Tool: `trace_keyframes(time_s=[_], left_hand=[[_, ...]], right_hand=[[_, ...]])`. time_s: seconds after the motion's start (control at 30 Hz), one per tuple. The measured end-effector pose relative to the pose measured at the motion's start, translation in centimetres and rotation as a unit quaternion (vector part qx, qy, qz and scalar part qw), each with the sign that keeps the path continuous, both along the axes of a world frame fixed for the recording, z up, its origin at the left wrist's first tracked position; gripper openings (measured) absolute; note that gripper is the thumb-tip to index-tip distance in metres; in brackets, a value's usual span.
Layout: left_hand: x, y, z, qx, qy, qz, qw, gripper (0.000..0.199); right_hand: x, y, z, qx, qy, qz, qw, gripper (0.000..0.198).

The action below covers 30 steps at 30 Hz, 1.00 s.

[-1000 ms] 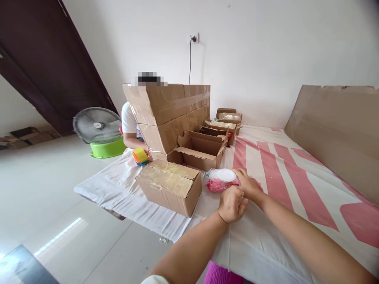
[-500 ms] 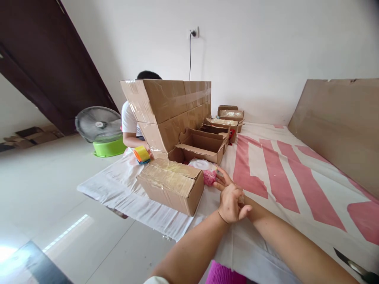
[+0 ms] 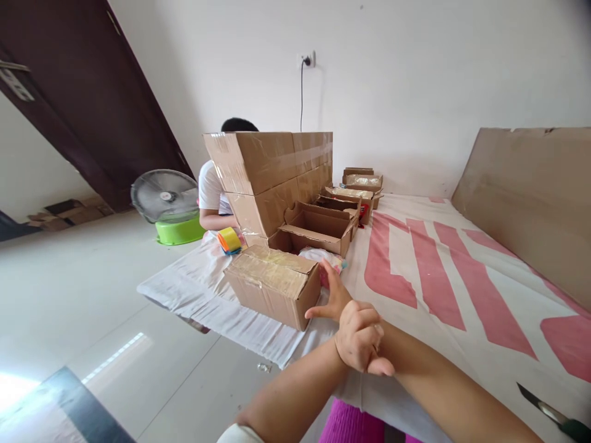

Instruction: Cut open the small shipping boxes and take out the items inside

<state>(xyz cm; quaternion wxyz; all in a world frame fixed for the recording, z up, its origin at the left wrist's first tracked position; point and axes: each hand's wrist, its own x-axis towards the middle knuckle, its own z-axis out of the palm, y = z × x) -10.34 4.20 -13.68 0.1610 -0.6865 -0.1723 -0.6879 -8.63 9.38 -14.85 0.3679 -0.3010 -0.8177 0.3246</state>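
Observation:
A closed cardboard box with clear tape over its top lies near the table's front edge. My right hand is at its right end, thumb and fingers spread wide, the fingertips by the far corner. My left hand crosses over my right wrist, its fingers curled in. A small shiny, clear bit shows at those fingers; I cannot make out what it is. Behind the box, partly hidden by it and my right fingers, is a white and pink plastic-looking bundle.
Open cardboard boxes line up toward the wall beside stacked taped cartons. A person in a white sleeve sits behind the cartons. Yellow and orange rolls sit at left. A knife lies at bottom right.
My right hand has moved left from the pink bundle to the box's right end, its thumb spreading away from the fingers. My left hand stays over the right wrist. The view shifted slightly.

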Motion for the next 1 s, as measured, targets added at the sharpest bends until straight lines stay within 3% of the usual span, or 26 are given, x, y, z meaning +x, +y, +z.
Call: trace_keyframes(time_s=[0.1, 0.3, 0.4, 0.53, 0.63, 0.77, 0.83, 0.9, 1.0], left_hand=[[0.5, -2.9, -1.5, -0.039, 0.018, -0.018, 0.999, 0.035], [2.8, -11.2, -4.4, -0.232, -0.022, -0.029, 0.972, 0.013], [2.7, -14.4, -5.0, -0.309, -0.02, -0.098, 0.946, 0.007], [1.3, -17.2, -7.0, -0.434, 0.009, -0.163, 0.886, 0.004], [1.4, -18.2, -8.8, -0.537, -0.003, -0.211, 0.817, 0.027], [4.0, -18.3, -8.8, -0.68, -0.046, -0.31, 0.663, 0.046], [5.7, -18.1, -8.2, -0.722, -0.073, -0.345, 0.595, 0.048], [7.1, -17.8, -7.8, -0.747, -0.085, -0.374, 0.544, 0.051], [8.6, -18.0, -7.8, -0.768, -0.074, -0.421, 0.476, 0.052]], right_hand=[[-1.3, -1.0, 0.5, -0.015, -0.003, 0.042, 0.999, 0.14], [-2.5, -3.2, 0.5, -0.026, 0.022, -0.029, 0.999, 0.136], [1.5, -3.9, 0.7, -0.005, 0.023, -0.028, 0.999, 0.132], [12.6, -5.3, 0.5, 0.014, 0.022, -0.031, 0.999, 0.128], [21.8, -7.2, 0.6, 0.02, 0.005, -0.069, 0.997, 0.118], [29.9, -11.9, 0.8, 0.039, -0.028, -0.21, 0.977, 0.094], [31.3, -15.4, 0.3, 0.078, -0.005, -0.299, 0.951, 0.069], [31.1, -19.4, -0.9, 0.09, 0.016, -0.328, 0.94, 0.042], [29.4, -24.8, -4.0, 0.0, -0.018, -0.207, 0.978, 0.032]])
